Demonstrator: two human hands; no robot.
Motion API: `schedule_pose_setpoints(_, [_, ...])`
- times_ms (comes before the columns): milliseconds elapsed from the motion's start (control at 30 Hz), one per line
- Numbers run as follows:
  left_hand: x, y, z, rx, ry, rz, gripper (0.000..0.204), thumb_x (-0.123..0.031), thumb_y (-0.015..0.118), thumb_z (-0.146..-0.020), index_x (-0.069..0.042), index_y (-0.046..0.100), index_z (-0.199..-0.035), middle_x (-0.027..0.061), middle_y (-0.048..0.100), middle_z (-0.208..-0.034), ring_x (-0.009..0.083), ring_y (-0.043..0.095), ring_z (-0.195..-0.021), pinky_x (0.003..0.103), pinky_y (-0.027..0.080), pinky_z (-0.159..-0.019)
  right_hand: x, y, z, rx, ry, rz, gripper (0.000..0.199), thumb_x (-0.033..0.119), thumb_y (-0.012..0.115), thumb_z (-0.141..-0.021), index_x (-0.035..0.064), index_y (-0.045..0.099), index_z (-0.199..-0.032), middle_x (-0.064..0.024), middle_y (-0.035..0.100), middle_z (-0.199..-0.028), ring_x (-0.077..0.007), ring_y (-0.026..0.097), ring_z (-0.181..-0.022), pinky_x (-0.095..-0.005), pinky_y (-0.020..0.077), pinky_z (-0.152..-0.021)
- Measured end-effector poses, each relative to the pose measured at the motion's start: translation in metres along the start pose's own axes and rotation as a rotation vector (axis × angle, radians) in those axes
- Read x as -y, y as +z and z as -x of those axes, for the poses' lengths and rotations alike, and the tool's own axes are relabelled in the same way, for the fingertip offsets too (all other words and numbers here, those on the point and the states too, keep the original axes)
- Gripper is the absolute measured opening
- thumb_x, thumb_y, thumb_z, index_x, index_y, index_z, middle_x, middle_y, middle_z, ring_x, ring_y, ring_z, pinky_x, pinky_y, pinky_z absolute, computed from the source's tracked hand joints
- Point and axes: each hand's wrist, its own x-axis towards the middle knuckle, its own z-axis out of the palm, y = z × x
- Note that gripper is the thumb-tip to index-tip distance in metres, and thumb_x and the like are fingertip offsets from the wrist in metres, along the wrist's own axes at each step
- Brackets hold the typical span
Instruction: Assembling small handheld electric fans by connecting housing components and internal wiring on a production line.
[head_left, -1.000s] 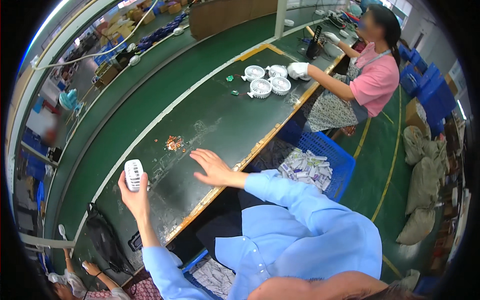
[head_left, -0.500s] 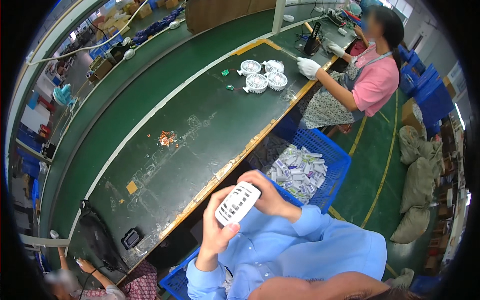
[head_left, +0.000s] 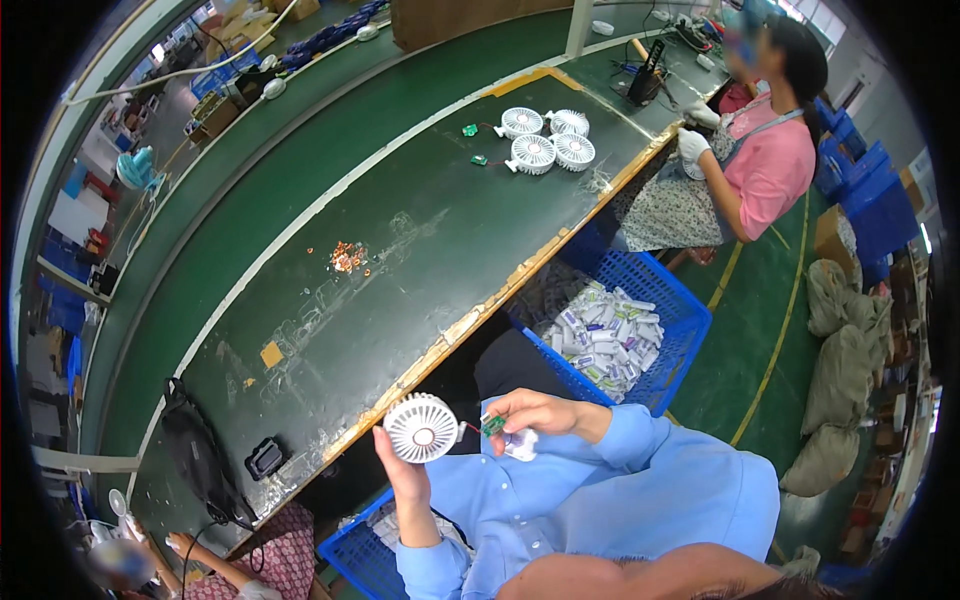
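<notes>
1. Where the tabletop [head_left: 420, 240] runs out at its lower left corner, a black bag [head_left: 200, 455] and a small black box [head_left: 265, 458] lie on it, and another person's hand [head_left: 185, 545] shows just below that corner.
2. Just off the near edge of the tabletop, the left hand [head_left: 400, 472] holds up a round white fan grille [head_left: 421, 427], fingers curled around its lower rim and closed on it.
3. Right beside it, the right hand [head_left: 535, 412] pinches a small green circuit board [head_left: 493, 425] between thumb and fingertips; a thin wire joins the board to the grille, and a white part [head_left: 521, 445] sits under the palm.
4. Near the middle of the tabletop lies a small heap of orange bits [head_left: 347, 257].
5. Beyond the right hand, below the near edge, a blue crate [head_left: 690, 325] holds many small packets [head_left: 603, 335].
6. At the far right end of the tabletop four more white grilles [head_left: 547, 138] lie together, with a person in a pink shirt [head_left: 770, 165] seated beside them.
</notes>
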Motion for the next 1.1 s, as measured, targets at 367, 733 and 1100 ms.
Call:
schedule_pose_setpoints(367, [-0.009, 0.048, 0.016, 0.281, -0.311, 0.775, 0.08, -0.072, 0.041, -0.091, -0.009, 0.048, -0.139, 0.0243, 0.058, -0.127, 0.0365, 0.061, -0.108, 0.049, 0.058, -0.079, 0.002, -0.009, 0.008, -0.151, -0.114, -0.267, 0.018, 0.019, 0.055, -0.092, 0.0016, 0.056, -0.087, -0.0119, 0.06, -0.074, -0.0273, 0.063, -0.079, -0.0402, 0.0491, -0.084])
schedule_pose_setpoints(733, [0.029, 0.053, 0.009, 0.224, 0.324, -0.536, 0.056, -0.02, 0.063, -0.09, 0.0, 0.046, -0.139, 0.0146, 0.057, -0.132, 0.0256, 0.06, -0.117, 0.037, 0.051, -0.094, 0.029, 0.012, 0.02, -0.173, -0.183, -0.153, 0.016, 0.018, 0.051, -0.1, 0.0029, 0.055, -0.096, -0.008, 0.062, -0.076, -0.0178, 0.062, -0.074, -0.0319, 0.0505, -0.071])
schedule_pose_setpoints(1100, [0.0, 0.094, 0.02, 0.514, 0.946, -0.808, 0.03, 0.008, 0.07, -0.073, -0.001, 0.067, -0.101, 0.0171, 0.068, -0.109, 0.0325, 0.069, -0.099, 0.036, 0.056, -0.085, 0.01, 0.007, 0.01, -0.298, -0.115, 0.112, 0.018, 0.015, 0.052, -0.1, 0.0029, 0.063, -0.092, 0.0006, 0.059, -0.069, -0.0061, 0.055, -0.059, -0.022, 0.0446, -0.055])
